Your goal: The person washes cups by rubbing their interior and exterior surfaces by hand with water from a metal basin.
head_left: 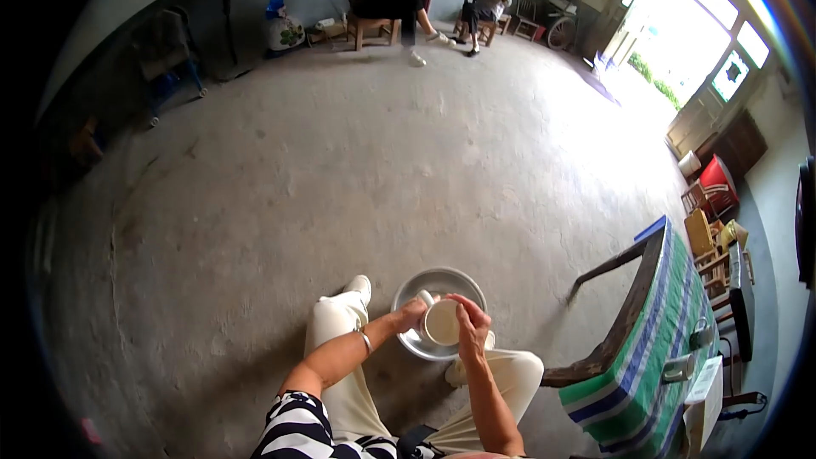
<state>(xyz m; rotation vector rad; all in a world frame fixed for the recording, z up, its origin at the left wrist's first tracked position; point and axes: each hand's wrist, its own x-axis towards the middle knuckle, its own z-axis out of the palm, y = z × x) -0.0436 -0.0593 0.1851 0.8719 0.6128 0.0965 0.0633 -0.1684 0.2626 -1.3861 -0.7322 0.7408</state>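
A white mug [441,328] is held above a round metal basin [410,289] on the floor between my knees. Its handle points toward my left hand [411,314], which is closed on that side of the mug. My right hand [473,323] grips the opposite side, with the thumb at the rim and the fingers along the outside. The mug's mouth faces up toward me and its inside looks pale; whether it holds liquid I cannot tell. The hands and mug hide part of the basin's inside.
To my right stands a table with a striped cloth [633,357], carrying a glass mug [678,368] and a white box [704,395]. Stools and a red bucket [718,183] line the right wall. Two people sit on chairs at the far wall, near an open doorway [680,34].
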